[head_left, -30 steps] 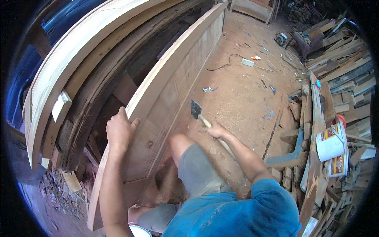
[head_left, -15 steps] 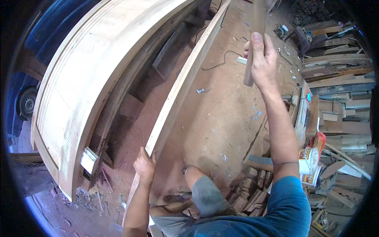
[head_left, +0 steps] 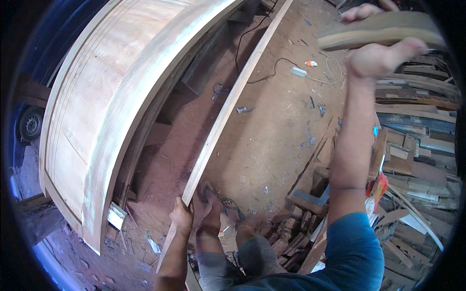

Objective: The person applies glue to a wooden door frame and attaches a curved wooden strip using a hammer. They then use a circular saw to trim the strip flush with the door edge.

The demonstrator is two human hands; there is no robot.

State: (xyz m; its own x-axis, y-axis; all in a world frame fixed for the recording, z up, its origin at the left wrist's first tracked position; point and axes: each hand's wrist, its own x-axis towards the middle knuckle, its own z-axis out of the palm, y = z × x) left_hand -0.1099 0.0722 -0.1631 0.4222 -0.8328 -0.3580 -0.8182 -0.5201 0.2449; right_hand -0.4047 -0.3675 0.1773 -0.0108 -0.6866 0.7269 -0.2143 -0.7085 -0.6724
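Note:
My left hand [head_left: 181,215] is closed round the near part of a long, narrow wooden board [head_left: 228,114], which slants away from me toward the far middle. At the upper right, my raised right hand [head_left: 373,60] grips a separate wooden piece [head_left: 383,30], smeared by motion and held crosswise. Its thumb stretches along the near side, and other fingers show over the far side. To the left of the long board rests a large pale wooden panel [head_left: 104,87] with a curved-looking rim and grooved lines.
Stacked planks and offcuts [head_left: 417,145] fill the right side. Short wood blocks [head_left: 296,218] lie by my legs. A white power strip [head_left: 298,72] with a cable sits on the dirt floor [head_left: 262,150]. A blue vehicle with a wheel [head_left: 31,123] stands at far left.
My right hand has moved up and right, and its wooden piece has turned from upright to crosswise. My left hand keeps hold of the long board, slightly lower in view. My legs have shifted.

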